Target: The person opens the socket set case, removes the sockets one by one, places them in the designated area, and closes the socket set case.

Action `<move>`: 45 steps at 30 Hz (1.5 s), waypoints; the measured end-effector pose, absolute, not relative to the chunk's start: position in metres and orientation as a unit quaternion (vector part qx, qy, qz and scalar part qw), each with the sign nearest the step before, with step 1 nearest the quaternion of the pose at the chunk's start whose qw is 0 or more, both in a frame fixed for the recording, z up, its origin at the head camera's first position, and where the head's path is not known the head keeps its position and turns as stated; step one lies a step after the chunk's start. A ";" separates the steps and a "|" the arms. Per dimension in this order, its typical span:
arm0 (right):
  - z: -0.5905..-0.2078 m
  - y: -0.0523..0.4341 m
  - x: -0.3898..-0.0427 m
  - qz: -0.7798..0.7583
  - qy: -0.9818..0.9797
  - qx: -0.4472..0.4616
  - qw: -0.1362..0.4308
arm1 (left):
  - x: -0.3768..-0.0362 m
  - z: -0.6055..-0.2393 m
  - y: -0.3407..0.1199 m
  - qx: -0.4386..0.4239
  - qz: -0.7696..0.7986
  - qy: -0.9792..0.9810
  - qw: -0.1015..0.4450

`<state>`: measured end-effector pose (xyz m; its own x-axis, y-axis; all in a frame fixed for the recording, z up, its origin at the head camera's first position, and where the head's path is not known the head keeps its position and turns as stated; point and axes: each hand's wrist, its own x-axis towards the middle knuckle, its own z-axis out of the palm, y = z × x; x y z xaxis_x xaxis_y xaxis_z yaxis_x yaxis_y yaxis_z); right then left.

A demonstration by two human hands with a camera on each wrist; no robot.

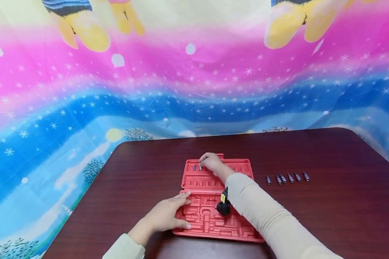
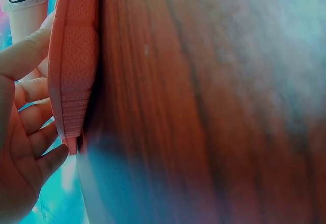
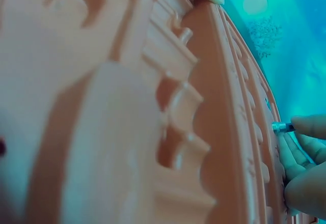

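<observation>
A red plastic case [image 1: 205, 212] lies unfolded on the table, with molded slots in both halves. My left hand [image 1: 165, 213] rests on the left edge of its near half, thumb and fingers spread apart; in the left wrist view, its fingers touch the case's side wall [image 2: 79, 46]. Over the far half reaches my right hand [image 1: 212, 162], and its fingertips pinch a small metal bit [image 3: 282, 127] at the upper row of slots. Another dark bit [image 1: 194, 167] sits in that row just to the left. The right fingers partly hide the row.
Several dark metal bits [image 1: 290, 178] stand in a loose row on the table, right of the case. A black wrist camera [image 1: 223, 205] on the right arm covers part of the near half. Behind the brown table [image 1: 142, 162] hangs a colorful printed cloth [image 1: 194, 79].
</observation>
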<state>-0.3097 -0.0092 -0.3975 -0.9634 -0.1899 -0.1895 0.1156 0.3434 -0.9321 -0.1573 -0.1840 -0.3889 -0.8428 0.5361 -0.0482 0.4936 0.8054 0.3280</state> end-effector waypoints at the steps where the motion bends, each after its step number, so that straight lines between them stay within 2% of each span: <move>1: -0.398 -0.009 -0.310 -0.568 0.811 -0.024 0.136 | -0.157 -0.389 -0.183 0.271 0.152 0.948 0.071; 8: -0.400 -0.006 -0.310 -0.567 0.809 -0.029 0.151 | -0.156 -0.387 -0.181 0.267 0.150 0.949 0.079; 22: -0.399 0.007 -0.310 -0.681 0.722 -0.014 0.122 | -0.154 -0.386 -0.181 0.265 0.140 0.951 0.080; 34: -0.368 0.034 -0.295 -0.692 0.707 -0.035 0.145 | -0.155 -0.385 -0.182 0.258 0.147 0.951 0.087; 45: -0.357 0.070 -0.274 -0.691 0.702 -0.036 0.167 | -0.155 -0.385 -0.181 0.261 0.145 0.951 0.085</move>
